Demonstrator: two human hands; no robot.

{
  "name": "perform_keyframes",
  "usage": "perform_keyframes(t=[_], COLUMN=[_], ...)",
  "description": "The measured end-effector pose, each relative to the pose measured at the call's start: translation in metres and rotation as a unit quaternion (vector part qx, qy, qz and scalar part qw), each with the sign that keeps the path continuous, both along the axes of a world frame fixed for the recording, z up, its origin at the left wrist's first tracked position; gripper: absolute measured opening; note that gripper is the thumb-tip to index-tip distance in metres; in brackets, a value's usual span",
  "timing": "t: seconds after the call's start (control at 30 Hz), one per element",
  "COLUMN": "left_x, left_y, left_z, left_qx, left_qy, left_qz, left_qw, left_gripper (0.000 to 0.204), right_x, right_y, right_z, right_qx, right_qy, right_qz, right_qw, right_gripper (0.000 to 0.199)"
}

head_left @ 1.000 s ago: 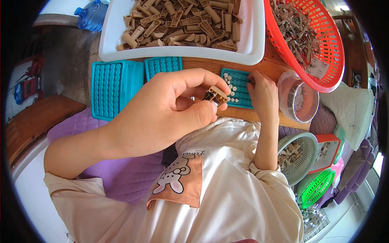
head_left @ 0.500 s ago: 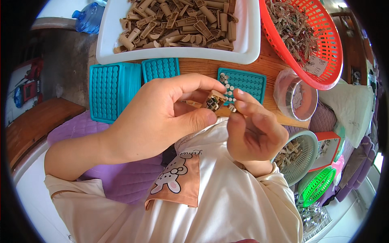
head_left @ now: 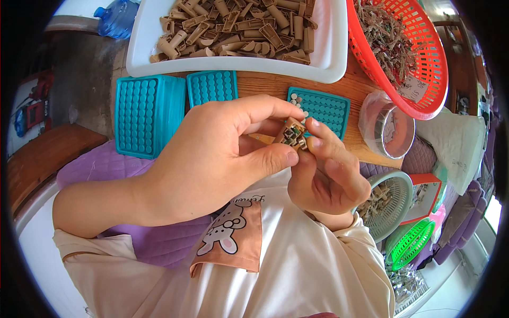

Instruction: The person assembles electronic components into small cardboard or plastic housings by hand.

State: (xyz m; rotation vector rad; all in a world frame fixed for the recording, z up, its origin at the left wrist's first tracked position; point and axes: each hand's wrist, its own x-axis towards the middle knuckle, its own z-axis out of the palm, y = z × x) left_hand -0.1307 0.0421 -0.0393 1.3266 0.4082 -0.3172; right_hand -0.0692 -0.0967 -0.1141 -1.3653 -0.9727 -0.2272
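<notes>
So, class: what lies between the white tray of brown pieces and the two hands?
Head view: teal hole-grid trays on the wooden table.

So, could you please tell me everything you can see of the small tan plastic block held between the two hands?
The small tan plastic block is squarish, with dark recesses on its upward face. It looks like moulded plastic, held up above the wooden table edge. The left hand pinches it between thumb and forefinger; the right hand touches its right side with its fingertips.
</notes>
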Motion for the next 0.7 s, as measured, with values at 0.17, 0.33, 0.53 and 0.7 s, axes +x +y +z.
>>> perform_keyframes(t=[0.17,0.33,0.53,0.7], left_x=[0.003,0.008,0.007,0.013], left_y=[0.003,0.006,0.011,0.013], left_z=[0.001,0.007,0.005,0.002], left_qx=[0.045,0.168,0.057,0.004], left_qy=[-0.002,0.066,0.036,0.039], left_qz=[-0.008,-0.128,-0.088,-0.017], left_qw=[0.999,0.975,0.994,0.999], left_gripper=[0.031,0.024,0.022,0.022], right_x=[0.004,0.016,0.053,0.067], right_y=[0.001,-0.003,-0.030,-0.025], right_z=[0.005,0.022,0.004,-0.039], right_qx=[-0.077,-0.129,-0.276,-0.492], right_qy=[-0.007,0.214,0.361,0.201], right_qz=[0.000,0.076,0.208,0.039], right_qw=[0.997,0.965,0.866,0.846], right_gripper=[0.021,0.030,0.028,0.023])
